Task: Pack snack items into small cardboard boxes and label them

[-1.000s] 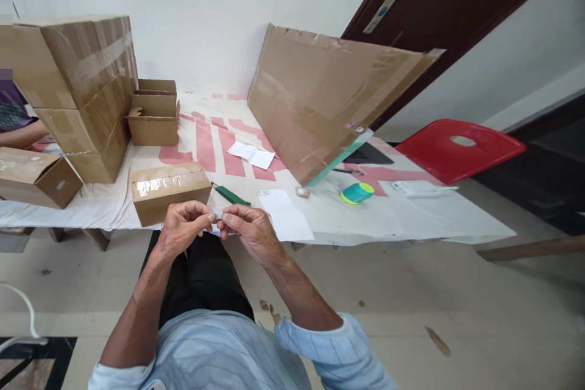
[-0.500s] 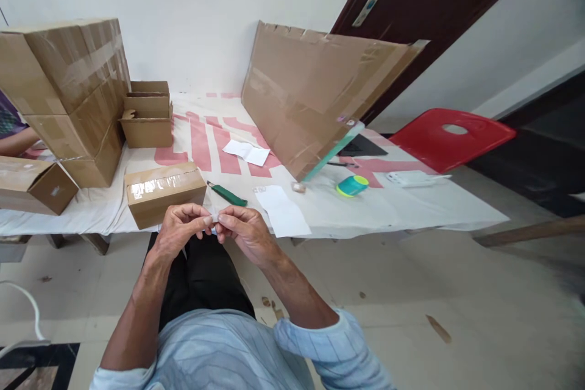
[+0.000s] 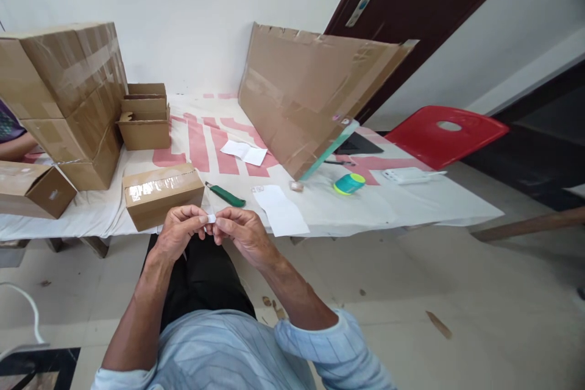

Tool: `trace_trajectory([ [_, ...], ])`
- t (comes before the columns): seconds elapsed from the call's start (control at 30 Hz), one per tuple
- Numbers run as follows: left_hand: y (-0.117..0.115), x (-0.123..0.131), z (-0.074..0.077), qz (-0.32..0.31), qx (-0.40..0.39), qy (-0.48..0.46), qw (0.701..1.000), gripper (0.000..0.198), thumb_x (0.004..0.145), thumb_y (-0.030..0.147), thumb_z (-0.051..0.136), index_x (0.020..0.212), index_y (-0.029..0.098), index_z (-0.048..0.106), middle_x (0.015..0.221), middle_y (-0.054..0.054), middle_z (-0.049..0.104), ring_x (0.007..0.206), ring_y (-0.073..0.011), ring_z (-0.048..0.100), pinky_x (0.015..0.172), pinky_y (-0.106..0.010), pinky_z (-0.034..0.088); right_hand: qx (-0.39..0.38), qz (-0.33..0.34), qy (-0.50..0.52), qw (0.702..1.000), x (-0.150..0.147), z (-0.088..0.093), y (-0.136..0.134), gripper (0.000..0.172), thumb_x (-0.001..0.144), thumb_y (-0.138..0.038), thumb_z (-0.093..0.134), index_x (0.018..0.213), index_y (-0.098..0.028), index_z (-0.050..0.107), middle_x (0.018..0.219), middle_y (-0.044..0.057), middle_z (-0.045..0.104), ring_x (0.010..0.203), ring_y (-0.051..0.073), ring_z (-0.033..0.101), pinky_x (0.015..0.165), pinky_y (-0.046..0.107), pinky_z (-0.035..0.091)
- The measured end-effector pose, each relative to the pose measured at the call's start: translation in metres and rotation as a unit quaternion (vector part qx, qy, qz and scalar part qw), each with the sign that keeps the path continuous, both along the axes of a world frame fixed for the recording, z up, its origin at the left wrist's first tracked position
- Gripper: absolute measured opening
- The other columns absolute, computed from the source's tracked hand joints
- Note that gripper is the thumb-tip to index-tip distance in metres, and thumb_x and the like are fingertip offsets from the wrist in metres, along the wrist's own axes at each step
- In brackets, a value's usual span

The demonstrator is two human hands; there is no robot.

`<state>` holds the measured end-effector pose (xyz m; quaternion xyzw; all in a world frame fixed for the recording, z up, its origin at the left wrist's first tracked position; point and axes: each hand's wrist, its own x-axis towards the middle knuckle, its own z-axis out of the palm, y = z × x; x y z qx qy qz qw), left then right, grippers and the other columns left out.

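A small white piece (image 3: pixel 211 219) is pinched between my left hand (image 3: pixel 179 231) and my right hand (image 3: pixel 242 233), just off the table's front edge. Both hands have their fingers closed, thumbs facing each other. Behind my left hand lies a taped cardboard box (image 3: pixel 163 194). A green cutter (image 3: pixel 227 195) rests on the cloth beyond my fingers. To the right of it is a white sheet of paper (image 3: pixel 281 212). A folded white paper (image 3: pixel 244 152) lies farther back.
Stacked cartons (image 3: pixel 68 97) and an open small box (image 3: pixel 144 133) stand at left. A large cardboard sheet (image 3: pixel 306 97) leans behind. At right are a teal roll (image 3: pixel 349 183), a white power strip (image 3: pixel 409 175) and a red chair (image 3: pixel 448 134). Another person's arm (image 3: pixel 18 147) shows far left.
The white piece shows more clearly between my fingertips, which stay close together. The whole view has shifted slightly.
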<state>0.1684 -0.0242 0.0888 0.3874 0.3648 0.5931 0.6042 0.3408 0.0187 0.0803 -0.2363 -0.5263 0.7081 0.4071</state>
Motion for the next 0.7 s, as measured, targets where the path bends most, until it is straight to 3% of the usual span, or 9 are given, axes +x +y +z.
trace_trajectory([
  [0.27,0.001,-0.001,-0.004,0.008,0.023,0.045,0.999,0.039,0.071,0.048,0.096,0.071,0.014,0.077,0.069,-0.006,0.074,0.06,-0.0122,0.062,0.058,-0.023,0.047,-0.01,-0.026,0.004,1.0,0.001,-0.003,-0.001,0.038,0.078,-0.056,0.089,0.077,-0.02,0.077,0.069,0.001,0.072,0.056,0.013,0.064,0.057,0.028,0.056],
  [0.4,-0.001,-0.001,-0.003,0.058,0.107,0.158,0.98,0.035,0.081,0.048,0.09,0.075,0.015,0.079,0.074,-0.007,0.075,0.066,-0.0149,0.064,0.064,-0.026,0.05,0.027,-0.055,-0.017,0.998,0.003,-0.006,0.0,0.034,0.078,-0.053,0.089,0.083,-0.021,0.078,0.065,-0.001,0.071,0.056,0.014,0.063,0.061,0.029,0.057],
  [0.53,-0.005,0.002,0.007,0.131,0.251,0.302,0.91,0.027,0.094,0.04,0.079,0.076,0.019,0.078,0.075,-0.006,0.076,0.068,-0.0168,0.066,0.068,-0.03,0.053,0.086,-0.111,-0.032,0.99,0.008,-0.004,-0.003,0.025,0.081,-0.046,0.087,0.081,-0.023,0.077,0.07,-0.001,0.07,0.062,0.015,0.065,0.067,0.032,0.059],
  [0.7,-0.011,0.009,0.013,0.2,0.376,0.405,0.809,0.015,0.099,0.026,0.073,0.085,0.022,0.078,0.083,-0.007,0.08,0.073,-0.0182,0.071,0.071,-0.032,0.055,0.124,-0.158,-0.017,0.979,0.01,0.003,-0.011,0.021,0.083,-0.043,0.084,0.08,-0.024,0.076,0.075,0.001,0.068,0.064,0.016,0.063,0.065,0.032,0.057],
])
